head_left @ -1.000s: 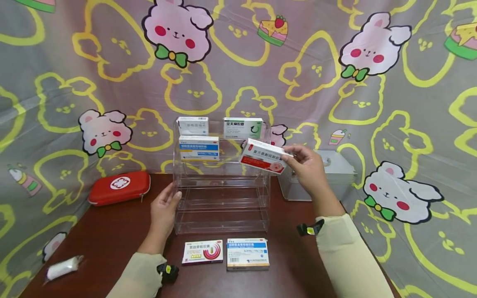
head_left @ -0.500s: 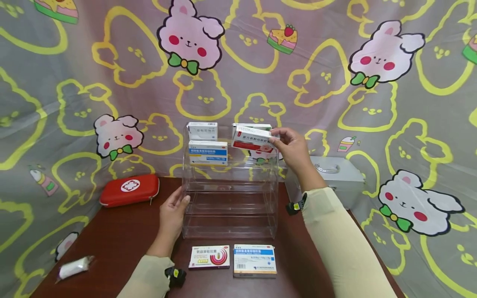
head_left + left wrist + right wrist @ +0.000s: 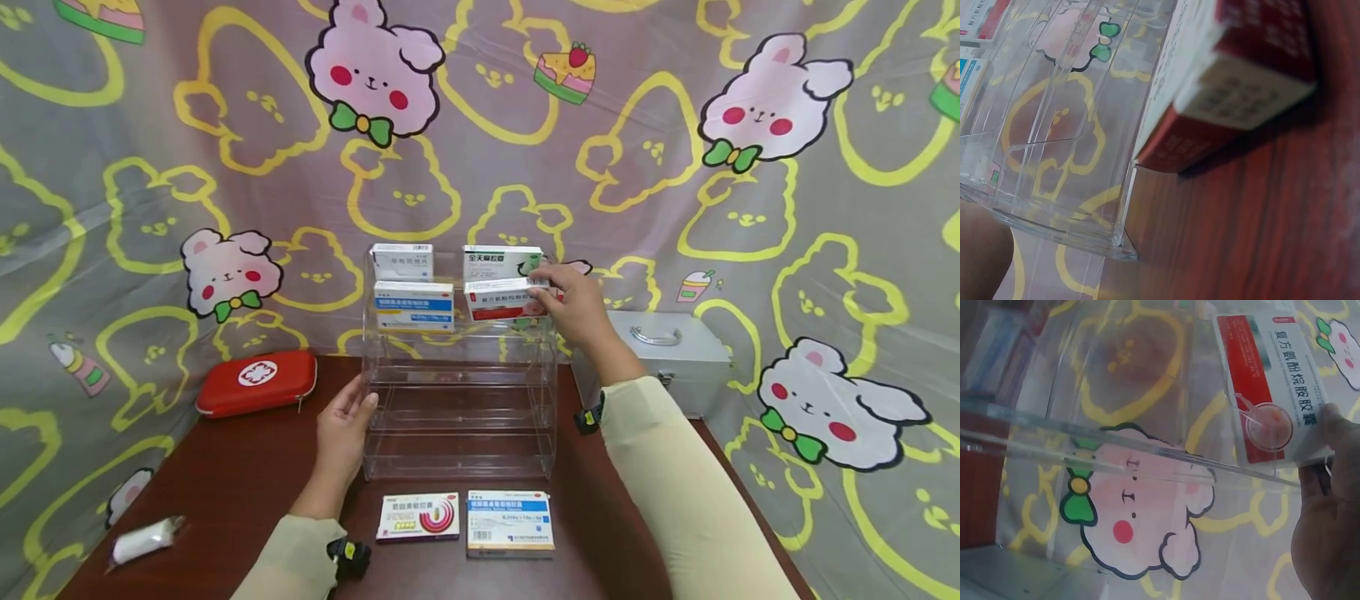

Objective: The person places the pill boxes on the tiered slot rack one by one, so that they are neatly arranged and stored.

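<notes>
My right hand pinches a red-and-white medicine box by its right end. The box is at the right side of the second tier of a clear acrylic rack, in front of a green-and-white box on the top tier. My left hand holds the rack's left side edge, its thumb toward the front. On the rack's left side stand a white box on the top tier and a blue-and-white box below it.
On the table before the rack lie a pink-ringed white box and a larger blue-and-white box. A red zip case sits at the left, a wrapped white roll nearer. A silver case stands behind the right arm.
My right hand has carried the red-and-white box left to the rack, then lowered it from in front of the green-and-white box to the second tier. The left hand stays on the rack's side.
</notes>
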The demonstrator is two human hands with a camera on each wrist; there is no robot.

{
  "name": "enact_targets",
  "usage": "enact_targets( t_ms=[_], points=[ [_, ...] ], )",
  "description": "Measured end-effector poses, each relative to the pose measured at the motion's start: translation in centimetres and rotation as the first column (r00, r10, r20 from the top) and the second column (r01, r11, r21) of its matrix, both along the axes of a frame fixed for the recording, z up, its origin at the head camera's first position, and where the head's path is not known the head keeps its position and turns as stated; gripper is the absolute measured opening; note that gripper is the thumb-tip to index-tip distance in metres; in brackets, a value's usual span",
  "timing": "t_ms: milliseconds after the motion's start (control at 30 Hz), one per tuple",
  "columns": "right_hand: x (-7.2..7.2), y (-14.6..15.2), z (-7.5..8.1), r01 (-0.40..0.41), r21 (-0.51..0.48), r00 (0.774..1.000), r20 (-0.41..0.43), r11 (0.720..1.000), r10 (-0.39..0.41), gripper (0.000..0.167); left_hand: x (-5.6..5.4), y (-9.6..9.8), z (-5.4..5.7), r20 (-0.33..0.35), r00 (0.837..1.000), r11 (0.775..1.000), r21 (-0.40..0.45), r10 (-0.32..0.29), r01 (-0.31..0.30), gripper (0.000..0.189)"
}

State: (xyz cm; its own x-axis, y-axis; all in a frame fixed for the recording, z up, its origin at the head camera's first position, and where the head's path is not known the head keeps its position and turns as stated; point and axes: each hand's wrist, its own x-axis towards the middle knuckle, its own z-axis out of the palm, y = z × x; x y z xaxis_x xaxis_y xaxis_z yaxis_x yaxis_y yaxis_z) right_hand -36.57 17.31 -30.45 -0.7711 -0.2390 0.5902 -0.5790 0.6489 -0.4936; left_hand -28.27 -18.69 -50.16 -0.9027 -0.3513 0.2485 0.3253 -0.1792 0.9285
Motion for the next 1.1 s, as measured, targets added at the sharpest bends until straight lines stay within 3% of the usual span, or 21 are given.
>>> enact_targets(
  t_ms=[200, 433, 700, 800, 933, 1100],
  points=[
    [0.4, -0.7, 0.4, 0.014, 0.204, 0.999, -0.048, 0.979, -0.005, 0.026, 0.1, 0.0, 0.1, 0.009, 1.0, 1.0, 0.008, -0.01, 0.01, 0.052],
    [0.3, -1.3, 0.1, 0.044, 0.308, 0.998, -0.064, 0.95, -0.026, 0.025, 0.3, 0.2, -0.1, -0.002, 1.0, 1.0, 0.012, -0.017, 0.017, 0.054],
    [0.2, -1.7, 0.1, 0.06, 0.417, 0.99, -0.138, 0.907, -0.002, 0.023, 0.1, 0.3, -0.1, -0.034, 0.999, 0.999, 0.044, -0.019, 0.02, 0.052],
    [0.8, -1.6, 0.2, 0.056, 0.4, 0.987, -0.163, 0.915, 0.011, 0.024, 0.1, 0.3, 0.1, -0.021, 1.0, 0.999, 0.04, -0.013, 0.014, 0.052],
    [1.9, -1.1, -0.2, 0.023, 0.305, 0.981, -0.189, 0.952, 0.037, 0.025, 0.1, 0.3, 0.2, -0.007, 1.0, 1.0, 0.018, -0.009, 0.009, 0.053],
    [4.5, -0.1, -2.2, -0.019, 0.162, 0.993, -0.115, 0.987, 0.037, 0.023, 0.3, 0.2, 0.3, 0.008, 1.0, 1.0, 0.01, -0.012, 0.012, 0.052]
  ],
)
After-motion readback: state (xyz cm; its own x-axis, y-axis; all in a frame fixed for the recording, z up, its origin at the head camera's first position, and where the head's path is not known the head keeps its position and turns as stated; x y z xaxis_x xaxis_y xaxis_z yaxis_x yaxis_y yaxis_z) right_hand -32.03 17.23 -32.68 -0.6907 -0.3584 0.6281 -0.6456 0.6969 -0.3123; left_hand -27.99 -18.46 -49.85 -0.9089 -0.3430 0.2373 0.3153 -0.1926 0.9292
